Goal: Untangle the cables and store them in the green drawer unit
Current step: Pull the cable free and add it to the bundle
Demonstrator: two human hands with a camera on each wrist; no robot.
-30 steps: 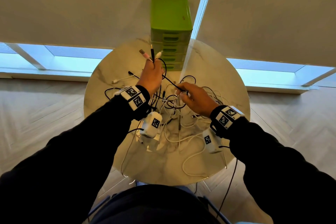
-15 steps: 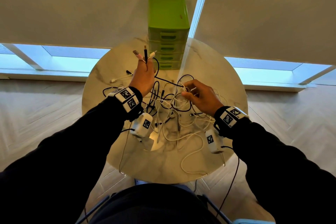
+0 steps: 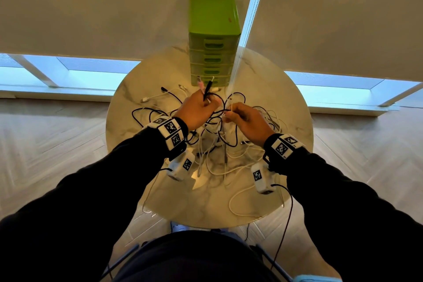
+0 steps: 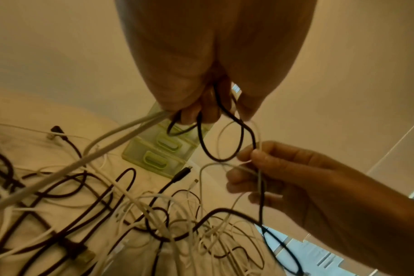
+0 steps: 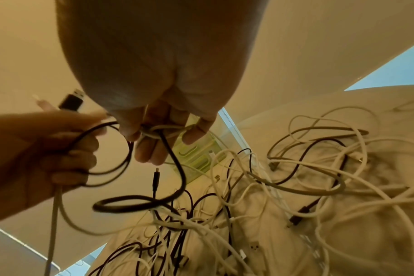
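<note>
Left hand [image 3: 196, 110] grips a bunch of plugs; right hand [image 3: 246, 119] pinches a black and a white strand. The cables [image 3: 219, 144] lie heaped mid-table [image 3: 286, 107], drawers [image 3: 211, 36] at 12 o'clock. Pulling apart risks cinching the knot or dragging the heap off the edge.

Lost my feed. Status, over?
Left hand grips several cable ends. Right hand pinches black cable with white. Tangle remains; green drawer unit shut.

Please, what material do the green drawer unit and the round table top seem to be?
The green drawer unit looks like glossy, slightly translucent plastic, judging by its moulded handle slots. The table top looks like polished marble or an imitation, with grey veins and a sheen.
</note>
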